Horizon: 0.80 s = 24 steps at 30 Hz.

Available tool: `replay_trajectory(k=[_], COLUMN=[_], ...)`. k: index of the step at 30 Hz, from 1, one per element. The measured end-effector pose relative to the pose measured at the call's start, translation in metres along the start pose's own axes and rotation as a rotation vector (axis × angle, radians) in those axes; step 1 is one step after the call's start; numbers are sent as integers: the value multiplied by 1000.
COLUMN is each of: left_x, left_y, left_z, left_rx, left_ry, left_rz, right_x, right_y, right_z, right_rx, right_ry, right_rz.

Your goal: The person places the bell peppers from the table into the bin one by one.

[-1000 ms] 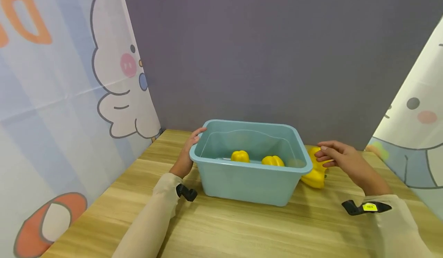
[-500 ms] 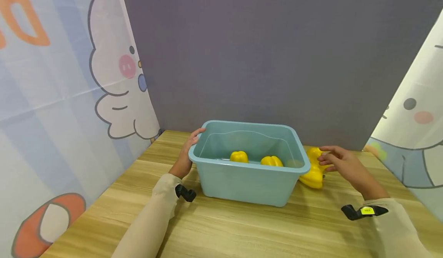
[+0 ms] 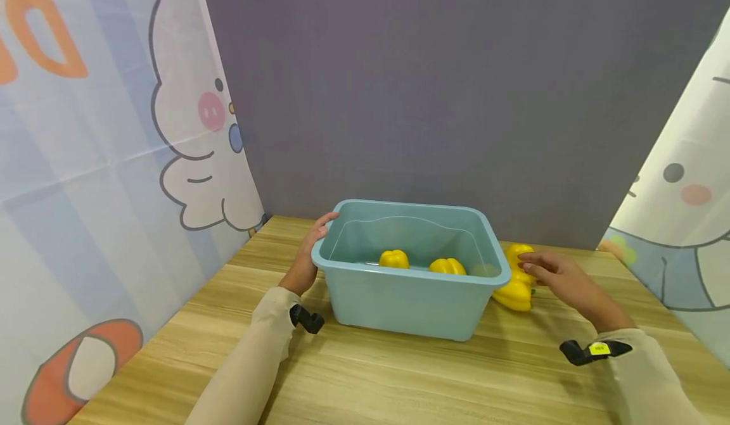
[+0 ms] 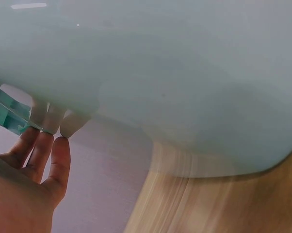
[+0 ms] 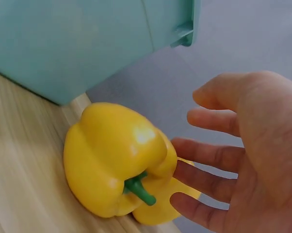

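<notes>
A light blue plastic bin stands on the wooden table, with two yellow bell peppers visible inside. My left hand rests against the bin's left side near the rim. Its fingertips touch the outer wall in the left wrist view, fingers fairly straight. To the right of the bin lie two more yellow bell peppers, the nearer one with a green stem partly covering the farther one. My right hand hovers over these, fingers spread and slightly bent, with nothing between thumb and fingers.
A dark grey panel rises behind the table. Printed cartoon curtains stand at the left and right. The bin's high walls stand between the right-hand peppers and the ones inside.
My right hand has moved slightly left and lower, closer over the peppers beside the bin. My left hand and the bin stay in place.
</notes>
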<state>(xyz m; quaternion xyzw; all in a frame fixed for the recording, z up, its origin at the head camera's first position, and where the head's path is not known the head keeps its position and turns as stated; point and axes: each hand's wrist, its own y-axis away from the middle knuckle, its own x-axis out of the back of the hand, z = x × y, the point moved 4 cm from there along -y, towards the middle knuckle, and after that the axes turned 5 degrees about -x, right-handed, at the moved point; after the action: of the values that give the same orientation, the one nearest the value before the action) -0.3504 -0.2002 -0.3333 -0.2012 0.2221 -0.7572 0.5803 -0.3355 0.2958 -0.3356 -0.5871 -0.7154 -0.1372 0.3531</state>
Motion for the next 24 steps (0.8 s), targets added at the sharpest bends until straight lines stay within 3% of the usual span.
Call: replay_trajectory(k=[8, 24], left_x=[1, 1], left_y=[2, 4], left_z=[-3, -2], left_rx=[8, 8], left_ry=[-5, -3], left_rz=[4, -10], right_x=[-4, -12], right_y=[1, 6], right_z=[13, 26], right_rx=[-44, -115], right_ry=[72, 32], right_rz=[-39, -99])
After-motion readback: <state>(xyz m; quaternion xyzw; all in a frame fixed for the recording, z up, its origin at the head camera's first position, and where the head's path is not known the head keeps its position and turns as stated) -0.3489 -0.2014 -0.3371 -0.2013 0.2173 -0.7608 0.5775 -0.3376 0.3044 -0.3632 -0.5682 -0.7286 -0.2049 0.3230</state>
